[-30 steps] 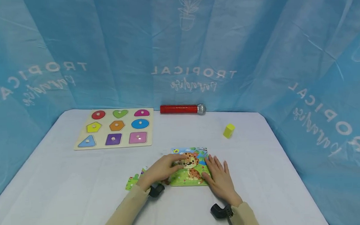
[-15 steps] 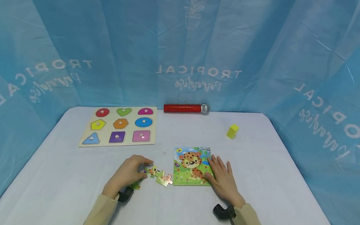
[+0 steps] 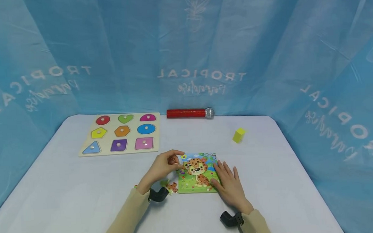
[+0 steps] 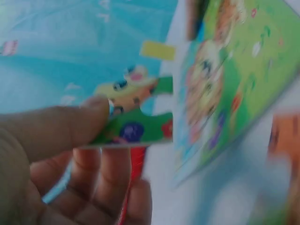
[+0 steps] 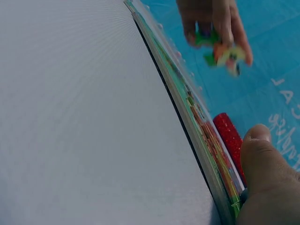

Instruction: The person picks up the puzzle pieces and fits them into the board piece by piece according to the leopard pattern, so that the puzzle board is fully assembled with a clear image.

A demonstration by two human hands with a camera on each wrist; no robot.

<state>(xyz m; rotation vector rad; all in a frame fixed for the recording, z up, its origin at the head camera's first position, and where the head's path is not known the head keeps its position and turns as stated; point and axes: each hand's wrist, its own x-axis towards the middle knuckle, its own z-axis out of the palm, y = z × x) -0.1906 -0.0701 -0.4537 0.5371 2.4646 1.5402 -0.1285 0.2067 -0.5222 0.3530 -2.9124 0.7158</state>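
My left hand (image 3: 160, 169) pinches a jigsaw puzzle piece (image 4: 129, 117), green with a cartoon animal's face, between thumb and fingers. It hovers just over the left side of the leopard jigsaw puzzle (image 3: 189, 183); the left wrist view is blurred there. My right hand (image 3: 231, 188) rests with fingers extended along the right edge of that puzzle, and its thumb (image 5: 260, 159) lies against the edge in the right wrist view. Loose puzzle pieces (image 3: 172, 187) lie by the lower left of the puzzle, partly hidden under the left wrist.
A shape board (image 3: 130, 137) with coloured knobbed shapes lies at the back left. Behind the puzzle, near the table's far edge, is a red microphone (image 3: 186, 113). One yellow block (image 3: 238, 135) stands back right. Blue cloth (image 3: 183, 43) hangs around the white table.
My left hand went from the puzzle to the loose pieces on the left, took hold of one, and came back over the puzzle with it. My right hand stays at the right edge.
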